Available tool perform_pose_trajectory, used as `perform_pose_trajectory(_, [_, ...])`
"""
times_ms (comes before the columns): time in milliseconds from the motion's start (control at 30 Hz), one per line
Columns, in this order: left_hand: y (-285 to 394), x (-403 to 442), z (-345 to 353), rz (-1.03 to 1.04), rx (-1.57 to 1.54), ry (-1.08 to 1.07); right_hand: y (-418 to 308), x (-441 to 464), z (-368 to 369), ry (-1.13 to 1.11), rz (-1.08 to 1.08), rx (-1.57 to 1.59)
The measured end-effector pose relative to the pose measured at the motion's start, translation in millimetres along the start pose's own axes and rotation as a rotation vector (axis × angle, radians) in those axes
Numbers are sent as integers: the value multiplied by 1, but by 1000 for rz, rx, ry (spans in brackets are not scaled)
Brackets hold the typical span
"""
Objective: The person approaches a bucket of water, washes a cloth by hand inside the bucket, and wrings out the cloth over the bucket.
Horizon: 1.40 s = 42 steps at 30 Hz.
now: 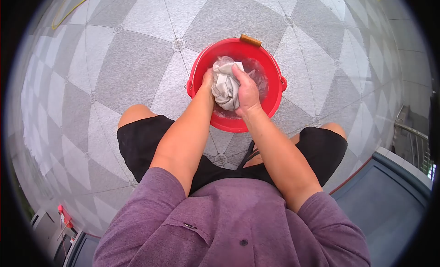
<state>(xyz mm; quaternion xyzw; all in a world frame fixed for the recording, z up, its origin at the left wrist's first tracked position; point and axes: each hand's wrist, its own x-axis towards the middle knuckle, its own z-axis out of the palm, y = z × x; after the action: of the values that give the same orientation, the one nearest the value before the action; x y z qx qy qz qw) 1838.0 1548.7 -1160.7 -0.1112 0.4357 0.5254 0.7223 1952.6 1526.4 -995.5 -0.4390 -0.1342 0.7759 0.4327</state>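
A bunched, wet, whitish-grey cloth (226, 89) is gathered into a ball over a red bucket (273, 67). My left hand (208, 78) presses the cloth from its left side, with most of the fingers hidden behind it. On the opposite side my right hand (247, 91) grips the same cloth, its thumb lying over the top. Water with some foam (258, 76) shows inside the bucket around the bundle. The bucket's wire handle, with a wooden grip (250, 40), rests against the far rim.
Grey and white patterned tiles (137, 60) surround the bucket. My knees, in black shorts (323, 147), are on either side of the near area. A yellow hose or cord (73, 9) lies at the far left. A metal railing (412, 138) and a blue-grey panel (380, 198) stand at the right.
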Motion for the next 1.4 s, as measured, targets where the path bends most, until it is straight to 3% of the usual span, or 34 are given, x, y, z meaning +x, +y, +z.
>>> perform_pose_trajectory(67, [1,2,-5,-27,43,-260,1,-21,17,-57,-41,-255])
perform_pose_trajectory(133, [0,0,-7,62,110,-562,8,-26,21,-98,-283,-633])
perform_pose_trajectory(267, [-11,-11,1,13,-112,-253,10,0,11,24,-728,-1339])
perform_pose_trajectory(300, [-15,-16,5,2,-165,-174,3,7,8,25,-701,-1368])
perform_pose_trajectory(367, [-23,-36,28,4,17,-33,-2,43,-20,181,-587,-1342])
perform_pose_trajectory(433, [-14,-80,82,47,488,101,-25,69,-43,360,-289,-1485])
perform_pose_trajectory(467, [-8,-94,92,132,907,262,-30,69,-41,333,-310,-1580])
perform_pose_trajectory(567, [4,-89,72,314,1367,183,-42,42,-35,209,-309,-1897])
perform_pose_trajectory(633, [23,-93,74,331,1698,101,-58,45,-47,39,-114,-2057])
perform_pose_trajectory(700, [39,-118,89,383,1765,23,-75,39,-37,-149,118,-2182])
perform_pose_trajectory(733, [47,-134,96,403,1797,-13,-83,24,-25,-245,76,-2187])
perform_pose_trajectory(767, [57,-148,101,315,1864,-188,-88,11,-15,-346,37,-2181])
perform_pose_trajectory(833, [58,-154,91,387,2013,-263,-87,6,-10,-506,55,-2255])
perform_pose_trajectory(933, [59,-154,95,377,2147,-327,-81,-1,-11,-689,-189,-2322])
perform_pose_trajectory(1000, [58,-154,93,493,2177,-326,-88,-10,1,-684,-90,-2307])
perform_pose_trajectory(1033, [57,-153,89,721,2135,-344,-89,-10,3,-689,-50,-2312])
perform_pose_trajectory(1233, [64,-131,90,372,2181,-407,-79,-7,-4,-682,-22,-2233])
perform_pose_trajectory(1400, [55,-118,83,491,2152,-425,-68,-5,-9,-721,0,-2234])
